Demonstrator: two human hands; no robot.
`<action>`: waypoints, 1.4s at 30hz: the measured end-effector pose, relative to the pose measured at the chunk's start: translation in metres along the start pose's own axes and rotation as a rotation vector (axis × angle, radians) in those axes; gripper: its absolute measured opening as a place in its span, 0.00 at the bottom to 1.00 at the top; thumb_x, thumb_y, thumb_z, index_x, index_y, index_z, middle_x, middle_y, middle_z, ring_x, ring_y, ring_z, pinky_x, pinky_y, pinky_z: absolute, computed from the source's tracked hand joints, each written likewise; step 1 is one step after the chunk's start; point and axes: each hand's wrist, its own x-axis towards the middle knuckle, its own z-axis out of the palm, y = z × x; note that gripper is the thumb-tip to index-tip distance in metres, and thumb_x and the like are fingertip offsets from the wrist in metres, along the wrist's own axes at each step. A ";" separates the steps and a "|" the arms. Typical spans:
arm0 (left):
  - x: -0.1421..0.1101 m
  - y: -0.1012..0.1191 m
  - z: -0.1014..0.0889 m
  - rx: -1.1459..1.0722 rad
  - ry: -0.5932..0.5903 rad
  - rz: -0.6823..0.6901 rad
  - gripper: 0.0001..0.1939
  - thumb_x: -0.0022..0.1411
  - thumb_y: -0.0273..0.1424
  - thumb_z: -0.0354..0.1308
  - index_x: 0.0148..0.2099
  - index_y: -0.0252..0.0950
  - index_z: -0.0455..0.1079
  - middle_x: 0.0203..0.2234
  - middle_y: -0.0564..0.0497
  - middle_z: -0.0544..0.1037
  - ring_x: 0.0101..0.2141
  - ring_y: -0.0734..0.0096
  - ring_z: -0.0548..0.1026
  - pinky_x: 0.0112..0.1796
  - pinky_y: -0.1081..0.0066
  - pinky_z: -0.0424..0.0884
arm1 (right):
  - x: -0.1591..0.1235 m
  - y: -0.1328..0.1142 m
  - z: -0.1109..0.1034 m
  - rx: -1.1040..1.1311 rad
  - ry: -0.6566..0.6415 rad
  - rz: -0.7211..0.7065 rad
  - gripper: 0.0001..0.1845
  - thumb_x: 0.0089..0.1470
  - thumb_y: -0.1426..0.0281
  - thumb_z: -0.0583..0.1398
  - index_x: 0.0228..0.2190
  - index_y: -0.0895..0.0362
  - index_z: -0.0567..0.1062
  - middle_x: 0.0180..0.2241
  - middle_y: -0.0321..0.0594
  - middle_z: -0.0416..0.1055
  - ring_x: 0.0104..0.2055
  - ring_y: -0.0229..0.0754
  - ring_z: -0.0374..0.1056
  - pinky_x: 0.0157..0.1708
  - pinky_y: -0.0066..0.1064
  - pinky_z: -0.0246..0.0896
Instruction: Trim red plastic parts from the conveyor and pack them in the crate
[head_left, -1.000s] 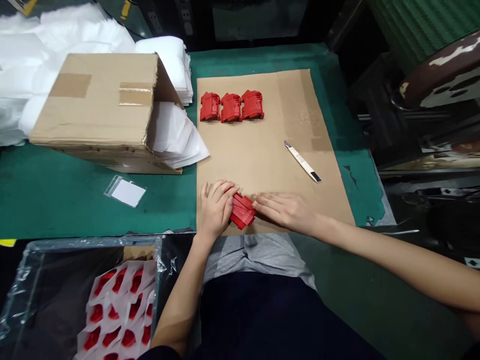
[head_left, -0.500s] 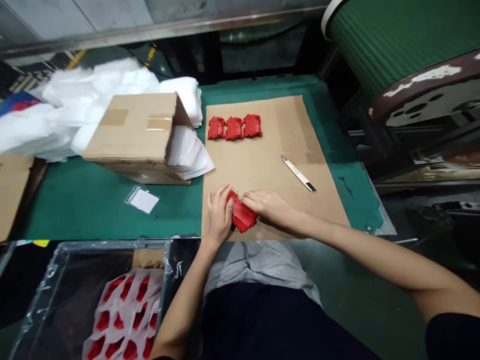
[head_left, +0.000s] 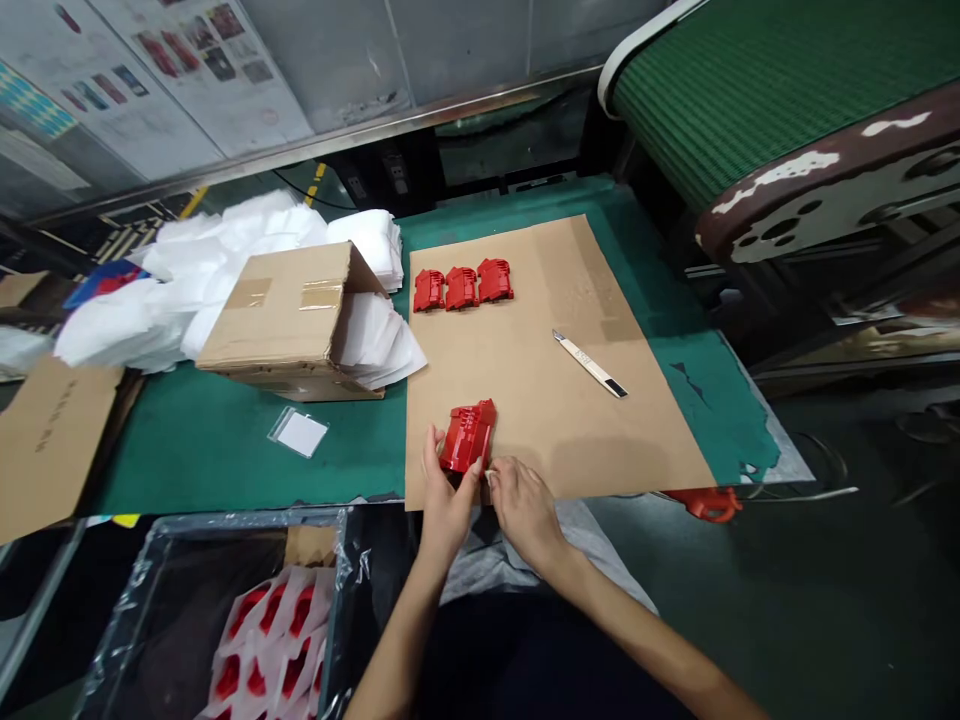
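Belt: a green conveyor belt (head_left: 735, 90) with a chipped maroon side frame runs at your 1 o'clock.
Bench: a green work mat (head_left: 225, 470) spreads across the bench ahead of you.
Board: a brown cardboard sheet (head_left: 570, 400) lies on the mat at your 12 o'clock.
Box: a taped cardboard box (head_left: 277, 320) lies on its side at your 11 o'clock, with white foam sheets (head_left: 180, 270) in its mouth and heaped behind it.
Bin: a plastic-lined bin (head_left: 247, 520) sits at your 7 o'clock, filled with red parts nested in white wrap; its depth is hidden.
Progress: three red moulded parts (head_left: 461, 289) stand side by side, unwrapped, near the board's far edge; a fourth is in your hands, and the bin shows more in wrap.
Part in hand: the fourth red moulded part (head_left: 466, 436) is at your 12 o'clock, over the board's near edge.
Left hand: your left hand (head_left: 448, 505) is closed around the part's lower end, holding it.
Right hand: your right hand (head_left: 527, 512) sits just beside the part, fingers drawn together; whether they pinch anything, you cannot tell.
Knife: a utility knife (head_left: 590, 365) lies on the board at your 1 o'clock.
Bag: a small clear bag with a white card (head_left: 298, 433) lies on the mat at your 10 o'clock.
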 end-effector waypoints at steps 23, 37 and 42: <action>0.085 0.052 0.016 0.737 -0.471 0.436 0.30 0.44 0.34 0.74 0.50 0.38 0.70 0.42 0.46 0.74 0.45 0.55 0.72 0.47 0.58 0.72 | 0.080 0.042 -0.035 0.029 -0.146 -0.153 0.15 0.66 0.70 0.44 0.40 0.54 0.69 0.34 0.42 0.67 0.35 0.44 0.63 0.36 0.34 0.57; 0.095 0.052 0.013 0.668 -0.632 0.351 0.27 0.48 0.33 0.71 0.50 0.36 0.67 0.41 0.46 0.76 0.44 0.57 0.71 0.38 0.64 0.74 | 0.067 0.046 -0.023 0.178 -0.031 0.096 0.18 0.68 0.60 0.41 0.49 0.54 0.64 0.44 0.47 0.72 0.45 0.46 0.69 0.42 0.38 0.60; 0.096 0.050 0.014 0.667 -0.661 0.366 0.25 0.51 0.32 0.69 0.51 0.34 0.67 0.41 0.44 0.76 0.45 0.56 0.71 0.40 0.63 0.74 | 0.069 0.046 -0.026 0.115 -0.108 0.072 0.21 0.68 0.61 0.40 0.52 0.56 0.64 0.46 0.49 0.72 0.44 0.47 0.69 0.42 0.39 0.59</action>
